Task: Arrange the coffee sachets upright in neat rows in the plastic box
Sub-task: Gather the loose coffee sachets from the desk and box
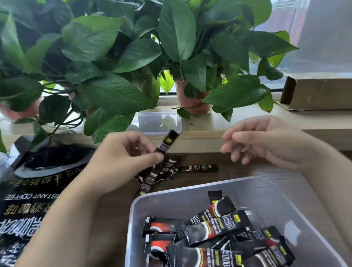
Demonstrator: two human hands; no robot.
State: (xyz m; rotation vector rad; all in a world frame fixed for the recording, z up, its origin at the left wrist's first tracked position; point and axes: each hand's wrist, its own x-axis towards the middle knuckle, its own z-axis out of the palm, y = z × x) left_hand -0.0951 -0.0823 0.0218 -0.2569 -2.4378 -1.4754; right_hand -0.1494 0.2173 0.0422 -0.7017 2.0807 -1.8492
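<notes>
The plastic box [133,213] sits at 5 o'clock, with loose sachets [213,229] lying flat and jumbled inside. The right hand [267,142] is relaxed and holds nothing. The left hand [122,157] pinches one sachet [168,142], its long axis tilted and yellow end toward 1 o'clock.

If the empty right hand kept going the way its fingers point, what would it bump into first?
Probably the black coffee sachet pinched in the left hand; the right hand points straight at it, though depth is unclear.
</notes>
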